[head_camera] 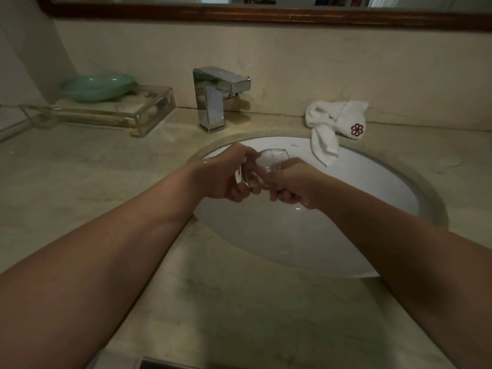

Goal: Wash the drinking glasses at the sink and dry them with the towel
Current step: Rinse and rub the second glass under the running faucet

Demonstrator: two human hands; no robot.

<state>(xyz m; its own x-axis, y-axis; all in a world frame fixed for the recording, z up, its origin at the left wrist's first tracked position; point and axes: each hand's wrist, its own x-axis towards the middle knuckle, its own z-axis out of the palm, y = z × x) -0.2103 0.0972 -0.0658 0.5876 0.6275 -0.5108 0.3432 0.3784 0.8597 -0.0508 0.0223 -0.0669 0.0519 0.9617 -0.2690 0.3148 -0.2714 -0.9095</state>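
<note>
Together, left hand and right hand curl fingers round one clear drinking glass near one red-flower-marked white towel

The left hand, right hand and glass fill the middle of the sink; its near and right parts lie open. The tap stands behind, left of centre; the towel drapes the back right rim (one end hangs inside). A tray blocks the far-left counter.
</note>
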